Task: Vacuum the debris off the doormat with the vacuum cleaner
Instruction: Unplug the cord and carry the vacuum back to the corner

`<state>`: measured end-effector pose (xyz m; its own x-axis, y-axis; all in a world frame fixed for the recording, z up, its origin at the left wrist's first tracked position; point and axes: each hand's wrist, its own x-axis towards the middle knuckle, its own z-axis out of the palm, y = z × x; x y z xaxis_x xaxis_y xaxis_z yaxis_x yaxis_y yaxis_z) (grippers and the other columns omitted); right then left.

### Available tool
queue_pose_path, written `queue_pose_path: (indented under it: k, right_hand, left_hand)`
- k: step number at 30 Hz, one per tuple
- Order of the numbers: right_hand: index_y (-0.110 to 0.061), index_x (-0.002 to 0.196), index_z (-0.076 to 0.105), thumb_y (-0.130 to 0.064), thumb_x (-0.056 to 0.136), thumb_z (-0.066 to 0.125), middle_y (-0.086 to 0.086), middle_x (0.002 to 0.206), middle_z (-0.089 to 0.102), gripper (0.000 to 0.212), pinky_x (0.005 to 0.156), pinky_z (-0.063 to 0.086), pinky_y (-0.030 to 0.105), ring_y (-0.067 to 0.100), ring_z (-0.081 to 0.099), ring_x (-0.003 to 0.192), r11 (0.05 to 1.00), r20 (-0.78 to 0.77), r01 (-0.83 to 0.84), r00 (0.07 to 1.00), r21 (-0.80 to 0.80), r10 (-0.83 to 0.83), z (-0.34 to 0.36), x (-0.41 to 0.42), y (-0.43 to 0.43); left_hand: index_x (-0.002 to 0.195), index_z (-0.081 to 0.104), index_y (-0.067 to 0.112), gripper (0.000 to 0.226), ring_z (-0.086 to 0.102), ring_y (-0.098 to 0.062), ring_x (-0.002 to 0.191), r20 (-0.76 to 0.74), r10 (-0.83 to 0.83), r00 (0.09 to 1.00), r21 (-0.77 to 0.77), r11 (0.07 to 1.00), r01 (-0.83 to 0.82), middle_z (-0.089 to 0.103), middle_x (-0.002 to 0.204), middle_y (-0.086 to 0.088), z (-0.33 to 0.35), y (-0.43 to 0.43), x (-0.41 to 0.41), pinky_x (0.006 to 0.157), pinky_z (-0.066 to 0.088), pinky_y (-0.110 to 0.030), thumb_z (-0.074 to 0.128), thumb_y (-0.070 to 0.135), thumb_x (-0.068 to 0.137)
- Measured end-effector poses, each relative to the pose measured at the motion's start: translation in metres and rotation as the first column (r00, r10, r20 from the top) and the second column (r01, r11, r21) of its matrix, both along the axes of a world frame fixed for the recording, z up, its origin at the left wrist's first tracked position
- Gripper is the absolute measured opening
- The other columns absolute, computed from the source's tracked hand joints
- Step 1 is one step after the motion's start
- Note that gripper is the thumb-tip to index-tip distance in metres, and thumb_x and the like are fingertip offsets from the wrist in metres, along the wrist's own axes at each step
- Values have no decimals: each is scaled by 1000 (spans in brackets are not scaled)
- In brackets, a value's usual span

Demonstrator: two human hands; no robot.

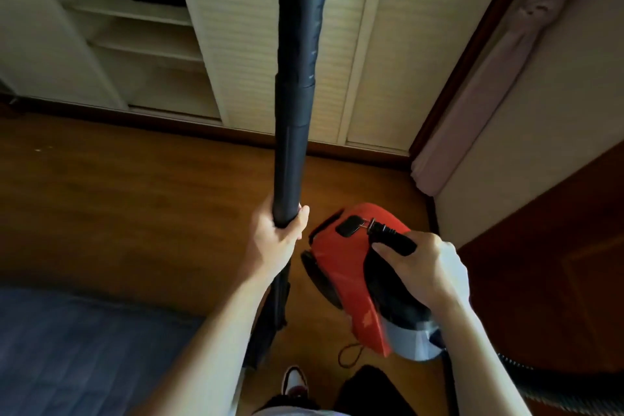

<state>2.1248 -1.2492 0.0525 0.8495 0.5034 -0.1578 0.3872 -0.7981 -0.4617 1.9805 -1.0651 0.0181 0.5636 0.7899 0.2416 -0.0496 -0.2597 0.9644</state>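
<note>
Above the wooden floor (pixel 135 196), the black wand (pixel 297 78) is held upright, gripped partway along by the left hand (pixel 277 240). The power plug (pixel 388 235) is clamped in the right hand (pixel 429 270), over the red vacuum cleaner (pixel 341 263). The blue doormat (pixel 67 348) lies at lower left, untouched. Setup is judged unfinished: the plug must next be carried to a socket, none being visible.

Head view, steeply downward, close.
</note>
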Motion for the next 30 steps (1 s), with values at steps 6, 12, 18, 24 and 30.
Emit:
queue_pose_path:
  k: [6,12,18,24,30]
  right_hand:
    - [-32,89,74,-72,77,67,-6,75,68,42,69,61,41,25,69,74,996,19,-89,996,-19,90,-6,45,86]
    - [-32,90,74,-72,79,66,-9,69,66,43,55,56,32,17,66,63,971,14,-239,971,-11,240,-21,94,180]
    - [-34,90,69,-74,81,62,-12,72,62,43,58,55,32,17,65,68,904,3,-428,904,-17,428,-25,164,298]
    - [-38,89,67,-71,85,60,-16,67,59,34,56,54,29,8,60,61,778,-3,-628,778,-26,628,-19,203,407]
    - [-34,78,67,-66,87,63,-9,62,63,34,53,50,25,9,62,56,617,-82,-787,616,-16,784,-15,202,500]
  left_hand:
    - [81,56,19,15,56,-12,51,-66,153,986,-11,988,-155,57,58,-2,-7,72,28,54,46,-17,68,17,90]
    - [84,56,18,14,56,-14,51,-101,299,949,-50,951,-305,56,58,0,-14,149,60,54,47,-20,69,19,90]
    - [87,59,14,13,59,-11,55,-162,473,866,-22,876,-482,59,64,-6,-15,232,109,57,49,-16,69,8,91]
    - [79,51,4,20,54,-13,54,-224,607,763,-15,780,-625,53,63,-12,9,299,128,54,47,-19,65,9,93]
    - [79,51,1,19,55,-14,55,-181,764,619,70,638,-767,55,65,-16,20,332,101,55,49,-19,64,2,93]
